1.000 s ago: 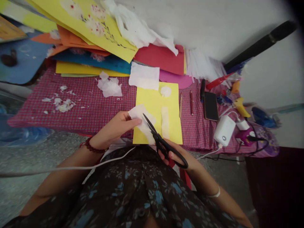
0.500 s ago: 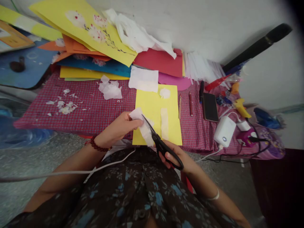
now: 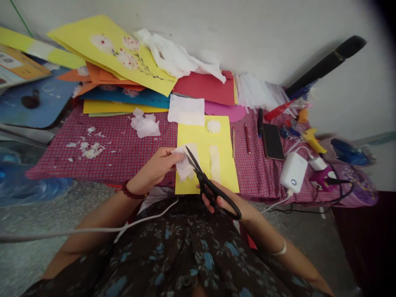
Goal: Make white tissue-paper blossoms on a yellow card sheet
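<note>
Between the thumb and fingers of my left hand (image 3: 161, 164) is a piece of white tissue paper (image 3: 185, 168). My right hand (image 3: 227, 198) grips black-handled scissors (image 3: 202, 178) by their loops. The blades are parted a little and lie at the tissue piece, pointing up and left. Below both hands is a yellow sheet of paper (image 3: 204, 136). On that sheet rest a white tissue strip (image 3: 214, 163) and a small round tissue piece (image 3: 213, 126). A larger white tissue rectangle (image 3: 186, 109) overlaps the sheet's top edge.
Tissue scraps (image 3: 90, 149) and a crumpled tissue piece (image 3: 145, 124) lie on the checked cloth (image 3: 123, 165) at left. Coloured papers (image 3: 202, 86) are stacked behind. On the right are pencils (image 3: 247, 139), a phone (image 3: 272, 141), a white power bank (image 3: 293, 172) and cables.
The tissue in my left hand has turned and its lower end sits higher. The scissor blades have opened somewhat wider. The whole view has shifted slightly.
</note>
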A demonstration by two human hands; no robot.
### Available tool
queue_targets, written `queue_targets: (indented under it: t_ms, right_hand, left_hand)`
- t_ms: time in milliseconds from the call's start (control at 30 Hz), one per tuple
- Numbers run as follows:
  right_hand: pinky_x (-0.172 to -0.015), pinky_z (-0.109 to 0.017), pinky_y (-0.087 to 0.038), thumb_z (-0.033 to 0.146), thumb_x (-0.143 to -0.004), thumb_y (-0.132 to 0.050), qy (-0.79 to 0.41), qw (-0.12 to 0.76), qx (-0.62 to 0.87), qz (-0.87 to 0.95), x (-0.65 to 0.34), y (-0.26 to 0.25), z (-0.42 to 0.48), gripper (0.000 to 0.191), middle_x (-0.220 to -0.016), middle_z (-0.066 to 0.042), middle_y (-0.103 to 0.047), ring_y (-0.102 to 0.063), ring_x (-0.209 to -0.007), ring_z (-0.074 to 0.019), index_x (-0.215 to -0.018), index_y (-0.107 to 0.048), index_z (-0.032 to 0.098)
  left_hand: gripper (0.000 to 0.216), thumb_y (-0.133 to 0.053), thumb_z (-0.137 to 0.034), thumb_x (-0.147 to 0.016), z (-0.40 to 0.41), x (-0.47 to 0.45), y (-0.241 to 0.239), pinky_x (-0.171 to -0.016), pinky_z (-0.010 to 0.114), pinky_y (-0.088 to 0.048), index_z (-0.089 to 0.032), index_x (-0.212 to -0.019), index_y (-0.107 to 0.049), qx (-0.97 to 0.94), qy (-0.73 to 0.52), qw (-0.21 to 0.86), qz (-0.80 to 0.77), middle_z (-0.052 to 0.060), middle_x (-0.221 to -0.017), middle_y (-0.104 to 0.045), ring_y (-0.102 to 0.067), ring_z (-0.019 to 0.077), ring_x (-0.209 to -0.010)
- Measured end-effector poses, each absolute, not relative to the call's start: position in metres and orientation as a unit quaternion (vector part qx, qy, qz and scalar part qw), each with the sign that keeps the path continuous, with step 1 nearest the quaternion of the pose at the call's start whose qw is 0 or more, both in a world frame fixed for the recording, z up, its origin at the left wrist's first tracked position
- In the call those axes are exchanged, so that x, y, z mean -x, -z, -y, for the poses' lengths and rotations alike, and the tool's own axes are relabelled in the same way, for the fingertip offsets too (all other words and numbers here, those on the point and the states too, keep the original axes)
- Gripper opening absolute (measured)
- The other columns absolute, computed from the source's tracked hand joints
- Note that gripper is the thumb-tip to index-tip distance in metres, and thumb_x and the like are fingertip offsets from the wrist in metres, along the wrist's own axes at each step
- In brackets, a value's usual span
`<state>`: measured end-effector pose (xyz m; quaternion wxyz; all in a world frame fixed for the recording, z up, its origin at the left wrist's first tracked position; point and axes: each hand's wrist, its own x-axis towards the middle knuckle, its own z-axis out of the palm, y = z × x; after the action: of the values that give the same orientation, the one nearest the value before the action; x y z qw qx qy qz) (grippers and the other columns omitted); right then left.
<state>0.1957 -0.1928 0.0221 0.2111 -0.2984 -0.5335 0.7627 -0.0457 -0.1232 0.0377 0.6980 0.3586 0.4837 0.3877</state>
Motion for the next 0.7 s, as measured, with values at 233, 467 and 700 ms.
queue_targets:
  t_ms: [233, 467, 700]
  right_hand:
    - [-0.059, -0.024, -0.035, 0.062, -0.092, -0.053, -0.733, 0.226, 0.326, 0.553, -0.181, -0.028, 0.184, 0.056, -0.084, -0.001, -0.049, -0.047, -0.065, -0.0094, -0.121, -0.048, 0.015]
    - [-0.057, -0.024, -0.033, 0.064, -0.088, -0.058, -0.727, 0.211, 0.367, 0.541, -0.177, -0.029, 0.185, 0.057, -0.08, 0.001, -0.048, -0.045, -0.063, -0.0087, -0.116, -0.048, 0.015]
    - [-0.055, -0.023, -0.033, 0.062, -0.09, -0.056, -0.722, 0.233, 0.366, 0.539, -0.177, -0.027, 0.184, 0.053, -0.076, 0.002, -0.049, -0.045, -0.06, -0.0078, -0.116, -0.049, 0.016]
  left_hand:
    - [0.016, -0.069, -0.032, -0.065, 0.122, 0.046, -0.037, -0.056, 0.021, -0.045, -0.017, -0.064, -0.07, -0.368, -0.39, 0.69, -0.486, 0.001, -0.062, -0.066, -0.057, 0.0115, -0.058]
    - [0.018, -0.066, -0.032, -0.073, 0.123, 0.05, -0.034, -0.059, 0.021, -0.044, -0.016, -0.071, -0.072, -0.415, -0.403, 0.657, -0.484, 0.001, -0.068, -0.069, -0.056, 0.011, -0.061]
    - [0.019, -0.064, -0.033, -0.073, 0.119, 0.046, -0.036, -0.056, 0.023, -0.04, -0.016, -0.067, -0.067, -0.435, -0.396, 0.643, -0.49, -0.001, -0.061, -0.062, -0.052, 0.0107, -0.056]
